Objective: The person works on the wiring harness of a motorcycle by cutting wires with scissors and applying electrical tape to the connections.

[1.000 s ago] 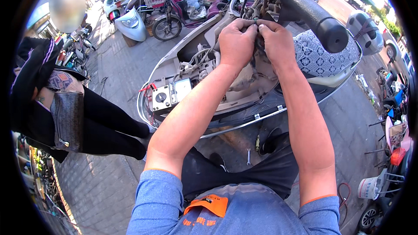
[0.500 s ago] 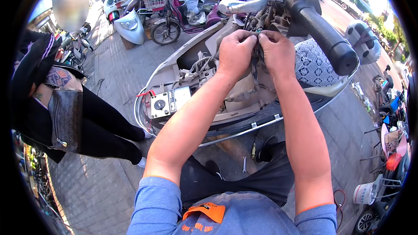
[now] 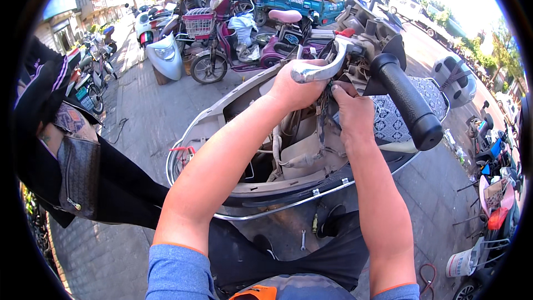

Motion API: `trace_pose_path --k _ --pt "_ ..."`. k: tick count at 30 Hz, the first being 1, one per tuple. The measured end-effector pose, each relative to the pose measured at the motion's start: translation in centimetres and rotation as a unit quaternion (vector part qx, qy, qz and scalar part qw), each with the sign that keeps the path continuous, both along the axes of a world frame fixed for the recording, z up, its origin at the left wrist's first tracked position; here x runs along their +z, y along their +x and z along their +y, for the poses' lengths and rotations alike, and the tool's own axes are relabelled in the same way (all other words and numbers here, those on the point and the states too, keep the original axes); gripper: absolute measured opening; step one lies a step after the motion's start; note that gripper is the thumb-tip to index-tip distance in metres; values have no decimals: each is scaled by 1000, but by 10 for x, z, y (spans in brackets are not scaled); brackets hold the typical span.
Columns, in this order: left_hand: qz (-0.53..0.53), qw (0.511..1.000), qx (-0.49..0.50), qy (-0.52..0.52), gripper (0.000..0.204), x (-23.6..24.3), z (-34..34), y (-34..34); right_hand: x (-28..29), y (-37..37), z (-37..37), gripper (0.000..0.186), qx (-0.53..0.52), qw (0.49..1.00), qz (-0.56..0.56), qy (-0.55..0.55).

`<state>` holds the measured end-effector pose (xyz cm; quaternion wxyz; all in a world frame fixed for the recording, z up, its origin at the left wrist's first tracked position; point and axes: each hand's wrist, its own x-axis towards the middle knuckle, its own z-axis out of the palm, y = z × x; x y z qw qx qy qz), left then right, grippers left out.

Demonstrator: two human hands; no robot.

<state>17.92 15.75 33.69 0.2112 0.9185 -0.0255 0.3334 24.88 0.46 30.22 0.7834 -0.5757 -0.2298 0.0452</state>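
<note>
A scooter stands stripped in front of me, its open body (image 3: 302, 169) showing inner panels and cables. At the bundle of wires (image 3: 322, 114) below the handlebar, my left hand (image 3: 297, 90) is closed on the wiring. A silver brake lever (image 3: 327, 69) crosses in front of it and hides some fingers. Close beside it, my right hand (image 3: 355, 111) pinches the same wiring between thumb and finger. What exactly sits between the fingertips is too small to make out. The black handlebar grip (image 3: 408, 100) juts toward me, right of my right hand.
A red test lead (image 3: 183, 149) lies on the scooter's left end. On the paving below are a wrench (image 3: 303, 240) and a screwdriver (image 3: 315, 223). A person in black (image 3: 83, 155) stands at the left. Parked scooters and a blue cargo tricycle (image 3: 300, 3) fill the back.
My view has tilted up. Both hands have shifted lower under the handlebar, and the brake lever now overlaps my left hand. My left forearm now hides the multimeter.
</note>
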Motion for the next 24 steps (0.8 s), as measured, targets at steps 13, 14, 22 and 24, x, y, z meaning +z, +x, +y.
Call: trace_pose_path --k 13,14,22,24 --pt "50 996 70 -4 29 15 0 5 14 -3 -2 26 0 993 -60 -97" --pt "62 994 64 -61 30 14 3 3 12 0 -2 27 9 992 -66 -106" --pt "78 979 67 -174 43 14 -2 4 -8 30 -5 35 181 983 -12 37" --pt "35 992 38 -116 39 6 15 9 13 13 -15 37 178 984 -24 -18"
